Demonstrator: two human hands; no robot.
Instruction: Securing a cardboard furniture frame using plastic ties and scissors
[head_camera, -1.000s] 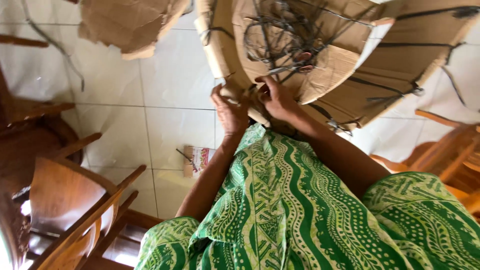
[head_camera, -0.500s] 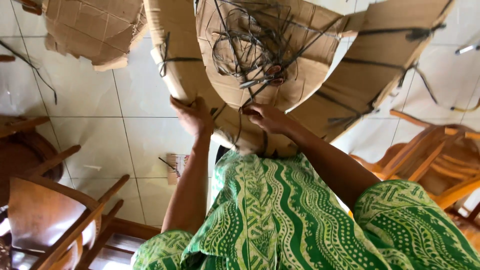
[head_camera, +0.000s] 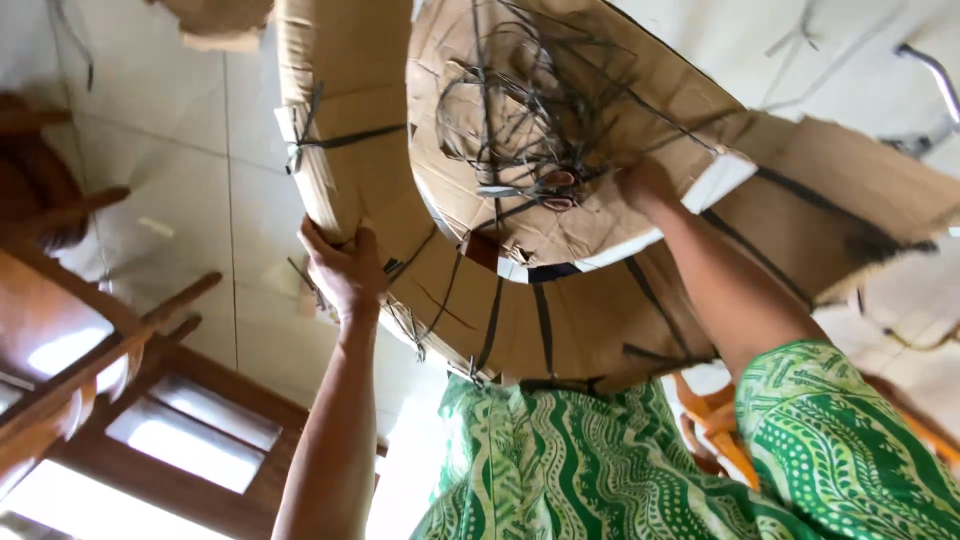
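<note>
Your left hand (head_camera: 345, 268) grips the outer rim of the big ring-shaped cardboard bundle (head_camera: 380, 150): its fingers (head_camera: 322, 243) are curled narrow over the edge, pressed flat against the brown wrapping, so they hold the bundle rather than stand open. Your right hand (head_camera: 645, 185) reaches up to the inner cardboard disc (head_camera: 520, 215) at the centre of the ring, where it touches the cardboard just beside the tangle of dark straps (head_camera: 540, 110); you see mostly its back and wrist, so you cannot tell how far those fingers are spread or whether they pinch a strap. The bundle hangs in front of you above the pale tiled floor (head_camera: 180, 180), with flat dark bands (head_camera: 490, 320) crossing its lower arc and a knotted band (head_camera: 305, 140) on its left edge. Your green patterned garment (head_camera: 600, 470) fills the lower part of the view, and a brown wooden chair (head_camera: 90, 350) stands at the left, well apart from the bundle. Compared with half a second ago, your hands are farther from each other: the left has shifted from the lower inner edge out to the left rim, and the right has climbed from that same lower edge up to the disc near the straps. The bundle now fills more of the view, and the torn cardboard scrap (head_camera: 215, 20) at the upper left has slid almost out of the picture.
</note>
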